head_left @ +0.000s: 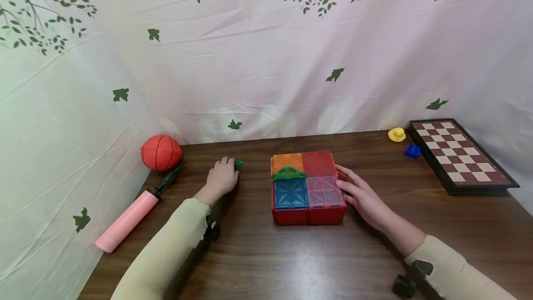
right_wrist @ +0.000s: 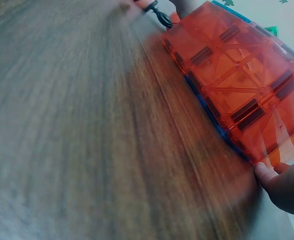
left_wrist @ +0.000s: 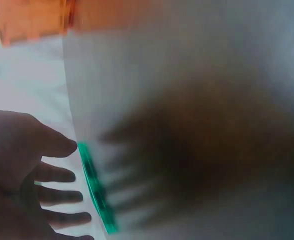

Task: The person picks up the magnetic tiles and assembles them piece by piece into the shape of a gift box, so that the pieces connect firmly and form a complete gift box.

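At frame centre, the right hand is pressing straight fingers against the tile box sitting on the bench. The left hand, fingers spread, is touching a green tile.

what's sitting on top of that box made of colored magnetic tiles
A green triangle tile lies flat on top of the tile box, where the orange and blue roof panels meet. The right hand rests against the box's right side. What is inside cannot be made out.
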A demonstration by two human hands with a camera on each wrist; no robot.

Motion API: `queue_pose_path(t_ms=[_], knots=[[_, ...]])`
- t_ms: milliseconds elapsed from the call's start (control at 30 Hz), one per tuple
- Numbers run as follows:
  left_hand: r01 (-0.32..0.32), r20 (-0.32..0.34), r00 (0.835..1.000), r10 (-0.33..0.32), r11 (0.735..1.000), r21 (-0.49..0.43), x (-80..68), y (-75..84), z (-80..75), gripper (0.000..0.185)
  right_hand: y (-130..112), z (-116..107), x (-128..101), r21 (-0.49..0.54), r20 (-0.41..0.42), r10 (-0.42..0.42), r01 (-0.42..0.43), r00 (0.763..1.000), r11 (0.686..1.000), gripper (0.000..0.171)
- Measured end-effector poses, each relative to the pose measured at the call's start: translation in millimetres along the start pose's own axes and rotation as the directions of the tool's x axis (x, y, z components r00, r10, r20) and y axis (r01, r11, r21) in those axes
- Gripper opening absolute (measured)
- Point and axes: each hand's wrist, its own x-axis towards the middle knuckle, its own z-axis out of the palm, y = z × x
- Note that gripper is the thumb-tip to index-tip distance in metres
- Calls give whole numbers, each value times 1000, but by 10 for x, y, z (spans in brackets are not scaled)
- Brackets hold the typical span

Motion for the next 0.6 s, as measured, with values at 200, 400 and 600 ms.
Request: queue_pose_path(t_ms=[200, 400, 600], knots=[[-16, 61, 998, 18, 999, -46, 232, -244, -64, 48, 14, -2, -13, 12, 1, 9, -9, 1000, 1000, 65], [-27, 48, 998, 33, 993, -111, 314, -326, -114, 43, 16, 0, 0, 9, -7, 4, -4, 1000, 1000, 66], [7, 32, 1000, 0, 971, -238, 330, -255, -150, 37, 22, -19, -1, 0, -2, 8, -8, 1000, 1000, 66]])
